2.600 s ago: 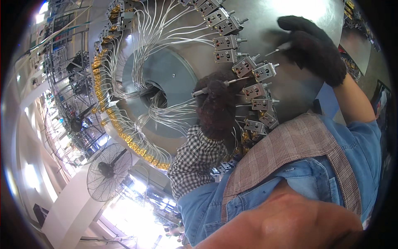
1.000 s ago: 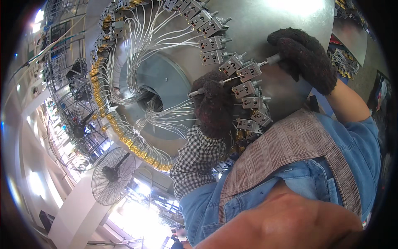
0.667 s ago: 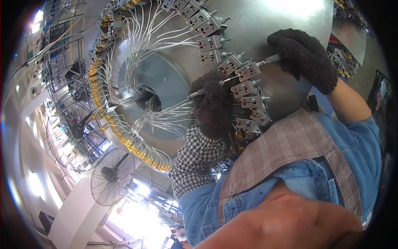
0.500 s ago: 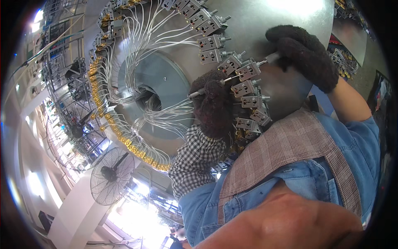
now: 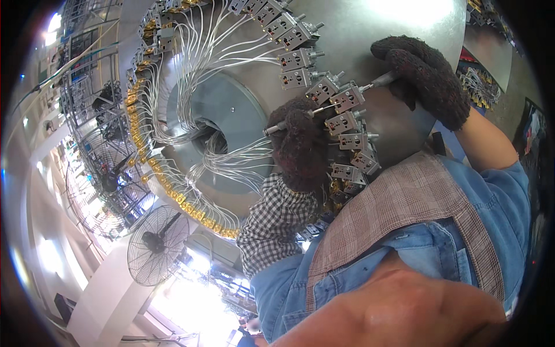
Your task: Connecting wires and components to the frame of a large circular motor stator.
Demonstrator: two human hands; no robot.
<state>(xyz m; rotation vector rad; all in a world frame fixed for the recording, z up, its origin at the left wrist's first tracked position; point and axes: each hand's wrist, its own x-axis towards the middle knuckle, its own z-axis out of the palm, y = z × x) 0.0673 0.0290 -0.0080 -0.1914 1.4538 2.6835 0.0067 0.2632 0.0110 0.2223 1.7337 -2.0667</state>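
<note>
My left hand (image 5: 298, 144), in a dark knitted glove, is closed around a slim metal rod tool (image 5: 276, 128). The tool's thin tip reaches a small metal block (image 5: 348, 99) with round holes in its face. On the block's far side, my right hand (image 5: 430, 78), also in a dark glove, grips the end of a grey cylindrical tool (image 5: 382, 80). That tool lines up with the stud sticking out of the block. More such blocks (image 5: 342, 122) sit in a curved row on both sides. My left glove hides part of the row and some white wires.
A round metal table (image 5: 404, 124) carries the ring of blocks. White wires (image 5: 193, 69) run from the ring into a central hole (image 5: 209, 137). Brass-coloured fittings (image 5: 173, 195) line the left rim. A caged fan (image 5: 156, 240) stands at lower left; bundled wires (image 5: 480, 87) lie at right.
The fingers of my right hand have shifted slightly around the grey tool, with one fingertip now lower. My left hand keeps its hold on the rod. The whole view has moved a little.
</note>
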